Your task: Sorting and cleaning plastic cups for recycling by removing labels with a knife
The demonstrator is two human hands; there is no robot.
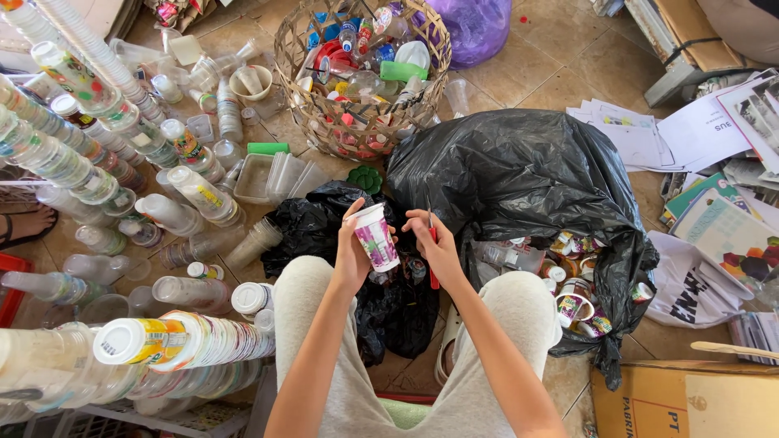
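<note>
While the left hand (350,258) wraps a light, thin-walled plastic cup (377,238) by its side, likely easily crushed, the right hand (436,250) pinches a red-handled tool (433,264); a black bag (519,186) lies at two o'clock, a wicker basket (324,130) at twelve.

Pink-purple labelled cup (376,237) at centre; brown cardboard box (682,399) bottom right (printed lettering).
</note>
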